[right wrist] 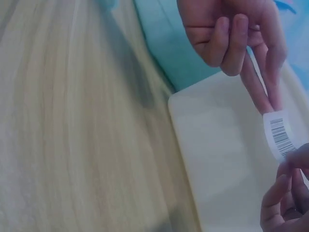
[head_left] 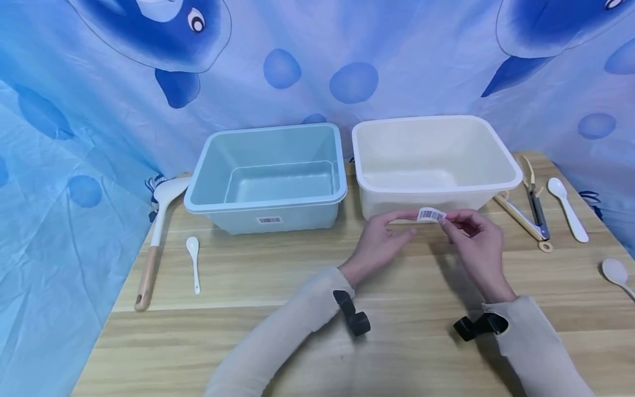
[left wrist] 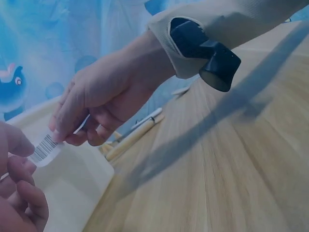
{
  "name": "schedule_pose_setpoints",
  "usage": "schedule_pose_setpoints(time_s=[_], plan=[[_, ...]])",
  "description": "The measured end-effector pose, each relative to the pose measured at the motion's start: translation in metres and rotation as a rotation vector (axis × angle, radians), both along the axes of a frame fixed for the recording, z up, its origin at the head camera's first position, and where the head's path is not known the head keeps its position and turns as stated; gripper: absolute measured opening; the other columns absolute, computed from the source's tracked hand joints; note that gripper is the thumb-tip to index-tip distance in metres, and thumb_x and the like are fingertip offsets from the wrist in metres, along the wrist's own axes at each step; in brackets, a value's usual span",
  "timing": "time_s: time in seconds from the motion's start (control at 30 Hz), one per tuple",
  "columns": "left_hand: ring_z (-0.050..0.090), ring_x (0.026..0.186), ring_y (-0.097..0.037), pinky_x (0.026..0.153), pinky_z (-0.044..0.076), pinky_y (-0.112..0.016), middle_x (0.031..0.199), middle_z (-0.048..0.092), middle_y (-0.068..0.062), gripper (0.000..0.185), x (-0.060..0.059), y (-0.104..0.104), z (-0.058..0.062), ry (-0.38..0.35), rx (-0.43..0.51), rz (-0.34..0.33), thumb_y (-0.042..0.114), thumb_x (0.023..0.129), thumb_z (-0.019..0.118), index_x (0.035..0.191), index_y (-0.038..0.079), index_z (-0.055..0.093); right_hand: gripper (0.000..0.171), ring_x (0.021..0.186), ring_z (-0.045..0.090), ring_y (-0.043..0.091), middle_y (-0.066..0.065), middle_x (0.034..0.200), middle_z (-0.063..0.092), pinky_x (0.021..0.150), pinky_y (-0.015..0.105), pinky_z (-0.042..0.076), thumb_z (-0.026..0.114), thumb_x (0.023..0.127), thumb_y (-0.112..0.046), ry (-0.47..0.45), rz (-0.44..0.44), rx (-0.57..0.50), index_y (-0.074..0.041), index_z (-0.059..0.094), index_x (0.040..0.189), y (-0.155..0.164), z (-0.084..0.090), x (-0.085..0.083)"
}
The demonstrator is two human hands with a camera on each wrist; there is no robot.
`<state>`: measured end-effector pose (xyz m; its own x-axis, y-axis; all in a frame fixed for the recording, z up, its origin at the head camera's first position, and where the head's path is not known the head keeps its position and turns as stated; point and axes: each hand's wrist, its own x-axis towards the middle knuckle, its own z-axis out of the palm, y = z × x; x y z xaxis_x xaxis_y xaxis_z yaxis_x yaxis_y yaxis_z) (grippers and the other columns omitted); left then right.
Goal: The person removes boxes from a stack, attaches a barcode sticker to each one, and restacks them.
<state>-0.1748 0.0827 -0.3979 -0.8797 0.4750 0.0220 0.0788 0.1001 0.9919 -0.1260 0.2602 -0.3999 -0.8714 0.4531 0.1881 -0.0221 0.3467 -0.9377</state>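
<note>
A small white barcode label (head_left: pixel 430 214) hangs in the air just in front of the cream bin (head_left: pixel 496 143). My left hand (head_left: pixel 392 229) pinches its left end with outstretched fingers (right wrist: pixel 268 94). From the other side, my right hand (head_left: pixel 453 223) pinches its right end. In the left wrist view the right hand (left wrist: pixel 96 104) grips the label (left wrist: pixel 44 149) by its top edge. The right wrist view shows the label (right wrist: pixel 280 133) curling between both hands above the cream bin's front wall (right wrist: pixel 212 154). A light blue bin (head_left: pixel 268 176) stands to the left and carries its own barcode label (head_left: pixel 269 220).
On the wooden table (head_left: pixel 297 342) lie a white ladle with a wooden handle (head_left: pixel 157 231) and a small white spoon (head_left: pixel 193 262) at the left. Tongs (head_left: pixel 533 212) and two white spoons (head_left: pixel 568 209) (head_left: pixel 615 272) lie at the right. Blue cloth hangs behind.
</note>
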Motion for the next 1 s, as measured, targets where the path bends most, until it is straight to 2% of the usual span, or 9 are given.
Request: schedule_pose_setpoints(time_s=[0.3,0.47,0.57,0.77,1.0], plan=[[0.037,0.04,-0.009,0.039,0.035,-0.02,0.129,0.061,0.009,0.047,-0.003,0.005,-0.003,0.007,-0.042,-0.059,0.007,0.09,0.065,0.132,0.025,0.058,0.015,0.057,0.056,0.002,-0.016,0.079,0.067,0.05,0.014,0.049,0.07,0.085,-0.002,0.029,-0.032,-0.028,0.003,0.069,0.1,0.003,-0.007,-0.011],[0.037,0.04,-0.009,0.042,0.037,-0.019,0.133,0.058,0.008,0.049,-0.005,0.005,-0.004,-0.003,-0.023,-0.057,0.005,0.089,0.064,0.134,0.023,0.057,0.016,0.063,0.058,0.003,-0.018,0.083,0.065,0.053,0.014,0.049,0.068,0.088,-0.006,0.009,-0.004,0.007,0.002,0.07,0.102,0.002,-0.008,-0.015],[0.038,0.04,-0.009,0.042,0.037,-0.018,0.134,0.058,0.006,0.05,-0.006,0.006,-0.006,0.005,-0.006,-0.06,0.003,0.088,0.063,0.134,0.02,0.056,0.015,0.063,0.059,0.005,-0.018,0.082,0.065,0.053,0.015,0.05,0.068,0.088,-0.005,0.02,-0.008,-0.009,0.003,0.069,0.101,0.002,-0.007,-0.016],[0.039,0.04,-0.01,0.042,0.036,-0.019,0.135,0.057,0.005,0.051,-0.005,0.007,-0.005,-0.001,-0.01,-0.048,0.003,0.088,0.062,0.135,0.02,0.055,0.017,0.063,0.062,0.001,-0.015,0.081,0.066,0.052,0.015,0.05,0.069,0.086,-0.001,0.049,-0.006,-0.052,0.006,0.068,0.101,0.002,-0.009,-0.017],[0.039,0.04,-0.01,0.041,0.036,-0.019,0.136,0.056,0.005,0.05,-0.004,0.007,-0.004,-0.012,-0.032,-0.023,0.003,0.089,0.062,0.136,0.02,0.054,0.018,0.065,0.062,-0.002,-0.017,0.08,0.066,0.054,0.014,0.05,0.067,0.088,-0.002,0.019,-0.006,-0.04,0.004,0.068,0.105,0.003,-0.008,-0.018]])
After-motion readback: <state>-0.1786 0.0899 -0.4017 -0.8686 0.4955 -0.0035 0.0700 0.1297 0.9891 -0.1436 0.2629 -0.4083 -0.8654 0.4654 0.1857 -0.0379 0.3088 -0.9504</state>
